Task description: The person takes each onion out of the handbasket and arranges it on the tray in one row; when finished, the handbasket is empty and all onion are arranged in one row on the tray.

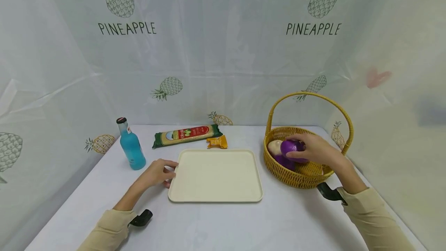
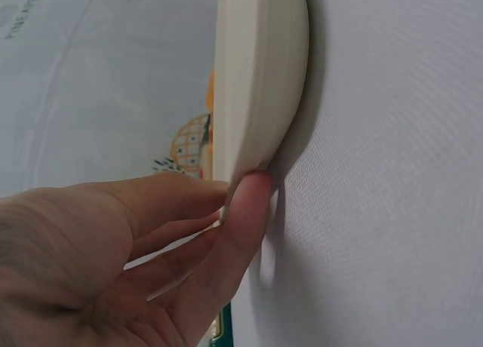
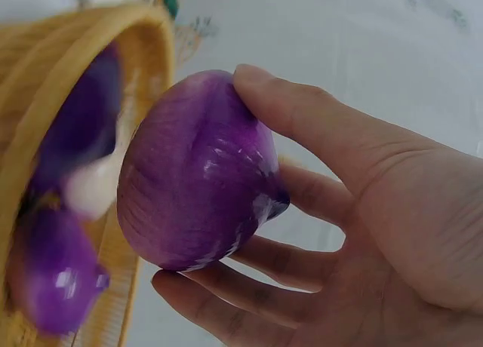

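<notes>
My left hand pinches the left edge of a cream rectangular tray. In the left wrist view, fingers and thumb close on the rim of the tray. At the right, my right hand grips a shiny purple onion over a woven basket with an arched handle. The right wrist view shows the onion between thumb and fingertips, beside the basket's wall. Inside the basket lie a whitish bulb and more purple onions, partly hidden.
A blue bottle with a dark cap stands at the left. Behind the tray lie a long green-and-red packet and a small orange wrapped packet. A pineapple-print curtain encloses the white table.
</notes>
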Available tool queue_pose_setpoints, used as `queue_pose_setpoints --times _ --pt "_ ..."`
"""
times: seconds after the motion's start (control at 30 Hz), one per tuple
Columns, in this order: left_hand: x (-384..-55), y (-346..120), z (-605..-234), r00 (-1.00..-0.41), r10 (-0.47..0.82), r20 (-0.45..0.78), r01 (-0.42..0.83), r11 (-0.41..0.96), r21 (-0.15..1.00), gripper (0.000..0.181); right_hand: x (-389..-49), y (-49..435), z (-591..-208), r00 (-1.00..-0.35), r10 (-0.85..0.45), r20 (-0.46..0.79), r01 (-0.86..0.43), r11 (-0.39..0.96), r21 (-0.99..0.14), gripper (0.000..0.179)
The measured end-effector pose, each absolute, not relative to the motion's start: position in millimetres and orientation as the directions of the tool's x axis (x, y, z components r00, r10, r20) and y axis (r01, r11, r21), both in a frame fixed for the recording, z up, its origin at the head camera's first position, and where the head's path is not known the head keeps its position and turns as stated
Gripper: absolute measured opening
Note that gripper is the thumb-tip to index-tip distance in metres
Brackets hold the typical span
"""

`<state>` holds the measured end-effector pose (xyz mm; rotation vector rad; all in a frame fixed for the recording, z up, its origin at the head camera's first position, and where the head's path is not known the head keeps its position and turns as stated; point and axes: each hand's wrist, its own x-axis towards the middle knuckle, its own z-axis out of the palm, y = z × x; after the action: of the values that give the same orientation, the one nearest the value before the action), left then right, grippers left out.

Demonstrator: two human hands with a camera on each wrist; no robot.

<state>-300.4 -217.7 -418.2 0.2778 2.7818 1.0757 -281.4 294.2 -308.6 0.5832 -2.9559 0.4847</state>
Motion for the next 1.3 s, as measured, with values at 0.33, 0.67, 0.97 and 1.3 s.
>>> queue_pose_setpoints --times 0.33,0.67,0.97,1.3 --pt "-298.6 -217.9 -421.5 -0.975 0.205 -0.081 0.092 0.715 0.693 0.042 -304.3 223.8 -303.0 -0.886 -0.449 0.115 -0.46 0.825 -0.329 0.061" --pt "-297.8 -216.8 -421.5 -0.976 0.203 -0.075 0.098 0.723 0.683 0.042 -331.0 144.2 -325.5 -0.831 -0.554 0.054 -0.54 0.779 -0.318 0.055" --pt "-299.0 -218.6 -420.1 -0.974 0.219 -0.057 0.121 0.716 0.687 0.042 -357.3 86.1 -352.9 -0.813 -0.582 0.014 -0.548 0.758 -0.354 0.053" --pt "-298.0 -216.0 -418.5 -0.974 0.214 -0.082 0.099 0.716 0.69 0.043 -374.9 36.1 -372.5 -0.769 -0.639 0.021 -0.598 0.709 -0.374 0.058"
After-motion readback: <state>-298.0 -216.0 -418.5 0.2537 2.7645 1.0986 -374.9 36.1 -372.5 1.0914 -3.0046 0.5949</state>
